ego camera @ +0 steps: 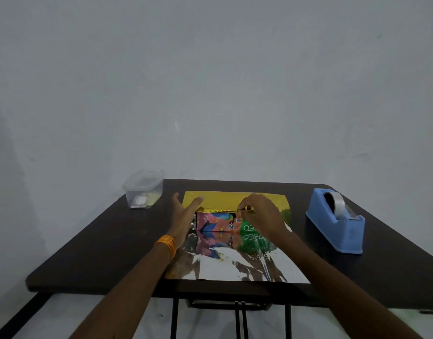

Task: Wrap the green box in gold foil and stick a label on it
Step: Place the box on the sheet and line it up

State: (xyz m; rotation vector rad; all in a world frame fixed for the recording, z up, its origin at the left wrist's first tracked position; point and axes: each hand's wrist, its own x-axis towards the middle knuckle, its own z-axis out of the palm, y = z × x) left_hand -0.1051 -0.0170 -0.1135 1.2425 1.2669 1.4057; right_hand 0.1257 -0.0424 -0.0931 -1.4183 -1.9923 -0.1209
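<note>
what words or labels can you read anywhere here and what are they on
"O" then "EO": white letters on the green part of the box. The right hand hides the middle, so the whole word cannot be told.
The same letters are mirrored in the foil just below, too warped to read.
Tape dispenser: no text shows.
Clear tub: its contents are too small and blurred to read.

The gold foil (225, 267) is a thin metallic sheet. Its upturned inner face is mirror-bright silver and creased, and its folded far flap is shiny gold. The green box (218, 225) has a smooth, glossy printed face. The desk (100, 241) is dark and matt. The tape dispenser (333, 231) is smooth blue plastic, and the container (143, 189) is clear, slightly cloudy plastic.
</note>
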